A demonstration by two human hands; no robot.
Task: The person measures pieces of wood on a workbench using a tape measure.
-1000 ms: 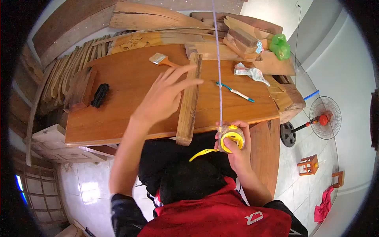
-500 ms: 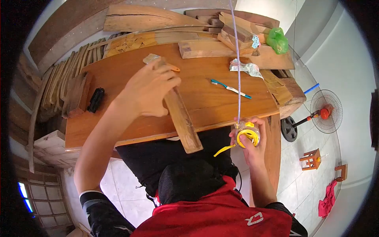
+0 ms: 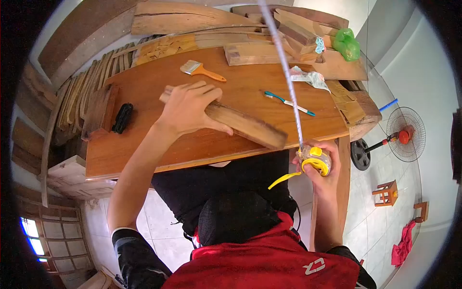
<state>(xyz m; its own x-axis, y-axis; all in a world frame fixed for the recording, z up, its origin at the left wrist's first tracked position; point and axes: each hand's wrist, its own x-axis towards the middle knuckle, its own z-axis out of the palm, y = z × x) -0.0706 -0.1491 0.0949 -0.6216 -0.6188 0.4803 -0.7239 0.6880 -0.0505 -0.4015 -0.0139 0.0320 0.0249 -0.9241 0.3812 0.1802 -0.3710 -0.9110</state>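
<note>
left hand on the wood strip, right hand on the tape measure

your left hand (image 3: 188, 110) lies over a long wooden strip (image 3: 240, 124) on the wooden tabletop (image 3: 159, 144), fingers curled over its far edge and thumb stretched along its near side, so the hand grips the piece. the strip lies flat and slants from under your palm down toward your right hand, its free end stopping near the table's front edge, close to the tape but apart from it.

your right hand (image 3: 321, 166) is wrapped around a yellow tape measure (image 3: 315, 159), held just off the front edge of the table, fingers closed about the case. the tape blade (image 3: 284, 67) runs out of the case and away from you, across the table and out of the top of the view. a yellow strap (image 3: 283, 179) hangs from the case toward your body.

beyond your left hand lies a paintbrush (image 3: 201, 70) with an orange handle. between your two hands, farther out, rests a toothbrush (image 3: 288, 102) with a teal handle, just beside the blade. left of your left hand a black object (image 3: 121, 117) sits near the table's edge. beyond the blade are stacked wood blocks (image 3: 269, 50), a crumpled rag (image 3: 308, 77) and a green plastic bag (image 3: 347, 44).
</note>
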